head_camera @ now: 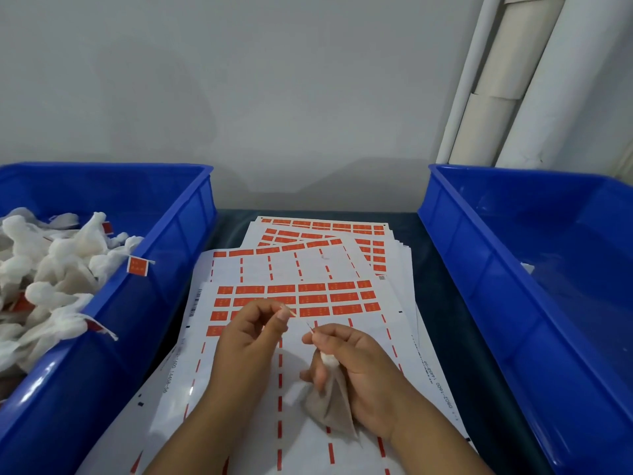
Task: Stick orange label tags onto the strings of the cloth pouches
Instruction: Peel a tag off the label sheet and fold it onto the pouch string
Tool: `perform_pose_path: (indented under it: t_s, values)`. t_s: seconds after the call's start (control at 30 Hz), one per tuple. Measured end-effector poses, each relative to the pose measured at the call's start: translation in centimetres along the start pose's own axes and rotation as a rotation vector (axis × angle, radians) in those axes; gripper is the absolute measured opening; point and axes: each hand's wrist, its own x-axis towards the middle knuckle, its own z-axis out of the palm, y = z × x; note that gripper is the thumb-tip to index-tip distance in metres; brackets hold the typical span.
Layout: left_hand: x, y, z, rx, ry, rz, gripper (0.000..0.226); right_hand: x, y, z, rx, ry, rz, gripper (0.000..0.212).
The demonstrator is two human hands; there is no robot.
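My right hand [346, 354] holds a white cloth pouch [330, 406] in its palm and pinches the thin string [309, 326] that sticks up from its fingertips. My left hand [251, 332] is raised beside it, pinching an orange label tag [292, 313] edge-on between thumb and forefinger. A small gap separates the tag from the string. Both hands hover over a white label sheet [308, 299] with rows of orange tags. The sheet's lower rows are peeled bare.
A blue bin [147, 303] on the left holds several tagged white pouches [51, 269]. The blue bin [513, 286] on the right shows little inside. More label sheets [325, 234] are stacked behind on the dark table. White pipes [507, 80] run up the wall.
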Motion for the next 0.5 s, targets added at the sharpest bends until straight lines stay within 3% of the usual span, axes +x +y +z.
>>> perform_pose_path:
  t_s: [0.07,0.13,0.2,0.3,0.4,0.5]
  values:
    - [0.6,-0.4,-0.4,0.033,0.073,-0.044,0.01,0.1,0.0,-0.1,0.053,0.042,0.023,0.02]
    - [1.3,-0.9,-1.0,0.283,0.135,-0.05,0.007,0.3,-0.1,-0.1,0.118,0.083,0.037,0.019]
    - [1.7,-1.5,-1.2,0.565,0.088,-0.028,0.029,0.5,0.1,-0.2,0.153,0.106,0.042,0.02]
    - [1.8,-2.4,-0.8,0.801,-0.059,-0.007,0.063,0.5,0.2,-0.1,0.161,0.106,0.049,0.022]
    - [1.9,-3.3,-0.4,1.0,-0.109,0.023,0.074,0.5,0.3,0.0,0.193,0.101,0.05,0.022]
    - [2.1,-3.5,-0.1,1.057,-0.112,0.034,0.074,0.6,0.3,0.0,0.155,0.107,0.046,0.022]
